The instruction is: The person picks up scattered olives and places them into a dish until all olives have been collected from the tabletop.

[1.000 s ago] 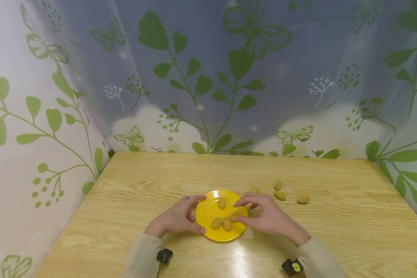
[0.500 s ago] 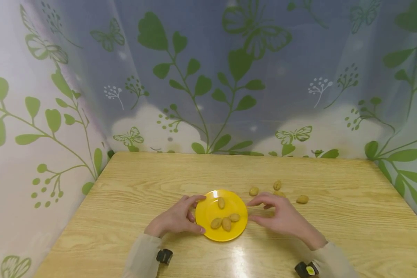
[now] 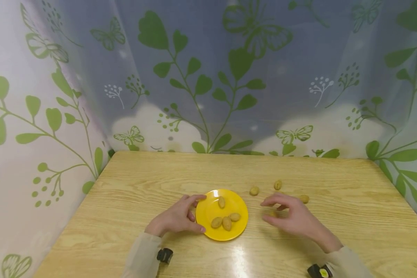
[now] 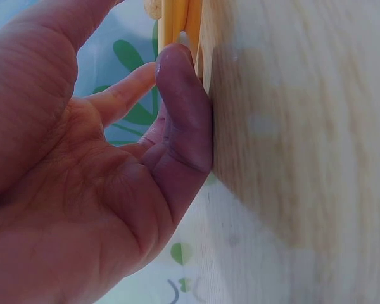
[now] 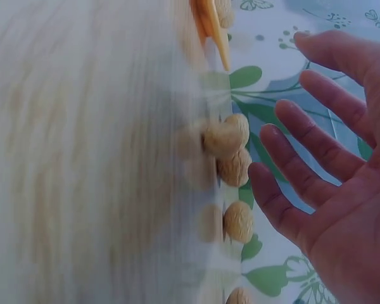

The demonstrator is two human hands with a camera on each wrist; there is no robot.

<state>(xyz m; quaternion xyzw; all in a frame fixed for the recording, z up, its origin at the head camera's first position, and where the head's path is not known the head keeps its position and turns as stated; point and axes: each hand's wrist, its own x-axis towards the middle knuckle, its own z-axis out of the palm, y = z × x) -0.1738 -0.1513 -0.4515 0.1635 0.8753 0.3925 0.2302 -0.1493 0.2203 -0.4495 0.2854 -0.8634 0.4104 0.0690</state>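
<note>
A yellow plate (image 3: 208, 231) with several tan, wrinkled walnuts (image 3: 227, 223) on it sits on the wooden table. My left hand (image 3: 177, 217) holds its left rim, thumb at the near side and index finger at the far side. In the left wrist view, a bent finger (image 4: 183, 107) touches the plate's edge low by the tabletop. My right hand (image 3: 292, 216) is over the table right of the plate, with fingers apart and holding nothing. One walnut (image 3: 272, 213) shows between its thumb and index finger. The right wrist view shows the spread fingers beside a row of walnuts (image 5: 239, 221).
Other loose walnuts lie on the table (image 3: 166, 173) beyond the right hand: one walnut (image 3: 254, 190) near the plate, another farther back, and one partly behind the hand. A patterned curtain (image 3: 208, 77) borders the table's back and sides.
My right hand has let go of a walnut on the plate and moved right, off the plate and over the loose walnuts. The left hand and plate stay put.
</note>
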